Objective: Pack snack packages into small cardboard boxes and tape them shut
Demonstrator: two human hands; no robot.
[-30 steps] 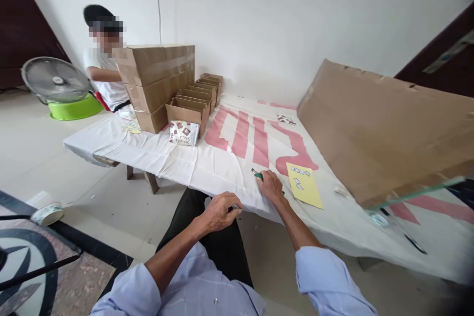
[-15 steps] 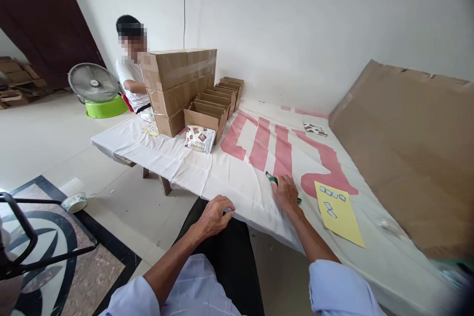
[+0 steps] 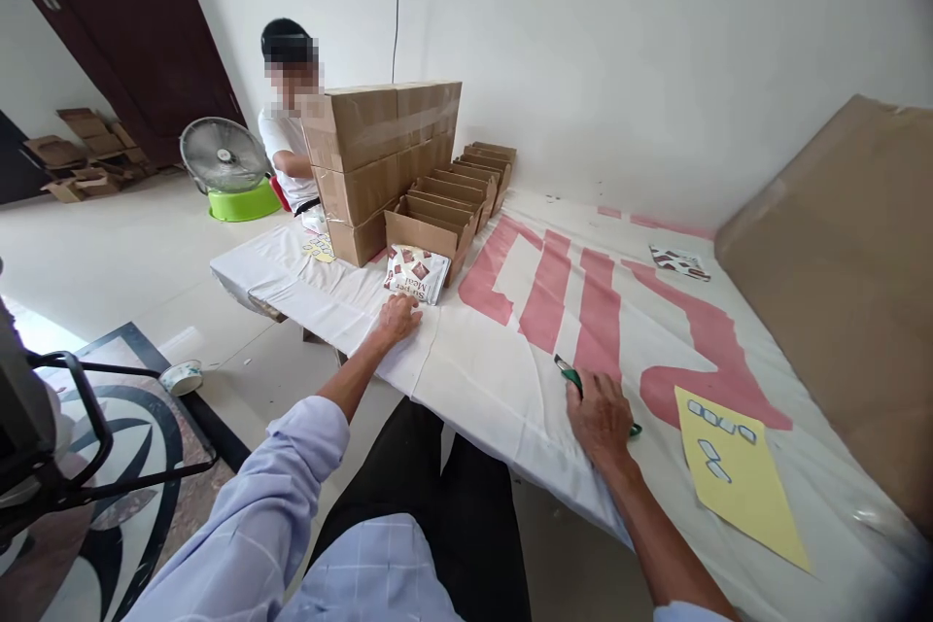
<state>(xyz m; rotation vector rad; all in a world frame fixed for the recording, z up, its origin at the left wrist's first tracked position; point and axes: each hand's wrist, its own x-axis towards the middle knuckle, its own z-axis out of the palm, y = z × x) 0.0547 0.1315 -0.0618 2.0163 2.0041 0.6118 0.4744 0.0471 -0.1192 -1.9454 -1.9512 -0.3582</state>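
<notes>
Your left hand (image 3: 397,316) is stretched far out over the white cloth (image 3: 510,350), palm down and fingers loosely spread, holding nothing. Its fingertips reach the near edge of a printed packet (image 3: 415,274); whether they press on it cannot be told. Beyond and to the left of that hand, another person (image 3: 288,146) sits behind a stack of sealed cartons (image 3: 379,165). Just past the packet runs a row of open boxes (image 3: 452,204), the nearest one touching or almost touching the packet's far edge.

As things lie, the packet is flat on the cloth and outside every box, so it is neither picked up nor packed. What the open boxes contain cannot be seen from here.

Your right hand (image 3: 602,418) rests palm down near the table's front edge, well apart from the left. It covers a green-handled tool (image 3: 569,371), whose ends stick out on both sides. You cannot tell whether the fingers grip it or only lie on it; it is not lifted. Just right of that hand lies a yellow sheet (image 3: 736,476) with small pieces on it, and further right a big cardboard sheet (image 3: 838,292) leans up.
</notes>
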